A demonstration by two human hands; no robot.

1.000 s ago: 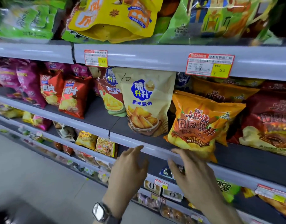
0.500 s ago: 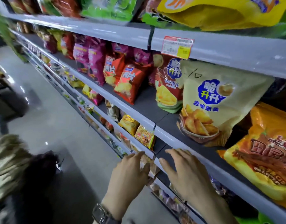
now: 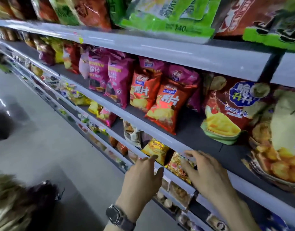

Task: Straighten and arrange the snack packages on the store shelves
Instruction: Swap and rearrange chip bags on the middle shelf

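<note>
Two orange-red chip bags (image 3: 166,109) lean on the middle shelf (image 3: 185,132), with magenta bags (image 3: 116,80) to their left and a red bag with a blue logo (image 3: 230,110) to their right. My left hand (image 3: 141,177), with a watch on the wrist, hovers with relaxed fingers in front of the shelf edge and holds nothing. My right hand (image 3: 208,174) reaches with spread fingers over a small orange patterned packet (image 3: 178,165) on the shelf below. A yellow bag (image 3: 155,150) stands beside that packet.
The top shelf (image 3: 160,47) carries green and red bags (image 3: 166,17). Lower shelves (image 3: 86,114) hold several small snack packets. The grey aisle floor (image 3: 43,147) lies to the left. A beige and dark blurred shape (image 3: 13,205) fills the bottom left corner.
The view has swung left along the shelves; the beige and orange bags slid off to the right. Both hands kept their open pose and now sit in front of the lower shelf's packets.
</note>
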